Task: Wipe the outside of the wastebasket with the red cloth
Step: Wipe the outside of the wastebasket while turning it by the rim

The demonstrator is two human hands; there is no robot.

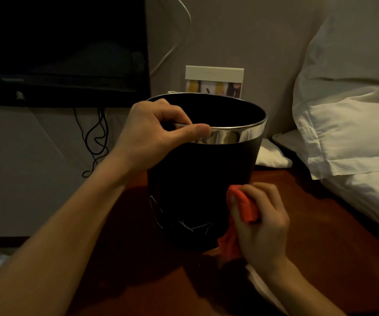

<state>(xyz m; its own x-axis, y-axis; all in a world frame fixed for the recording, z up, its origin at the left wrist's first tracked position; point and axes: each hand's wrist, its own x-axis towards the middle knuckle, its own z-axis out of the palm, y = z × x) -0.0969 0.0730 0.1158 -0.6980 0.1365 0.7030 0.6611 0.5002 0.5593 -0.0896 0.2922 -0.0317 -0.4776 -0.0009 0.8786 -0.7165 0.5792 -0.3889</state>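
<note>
A black round wastebasket (197,183) with a shiny metal band around its rim stands upright on a dark red-brown wooden surface (152,274). White scratch marks show low on its front wall. My left hand (152,135) grips the near-left rim, thumb lying along the metal band and fingers inside. My right hand (261,222) holds a folded red cloth (244,208) pressed against the lower right side of the wastebasket. Part of the cloth hangs down by the base.
White pillows (348,124) are piled at the right, against the wooden surface's edge. A dark TV screen (63,46) hangs at the upper left with black cables (97,137) below it. A small framed card (214,82) stands behind the wastebasket by the wall.
</note>
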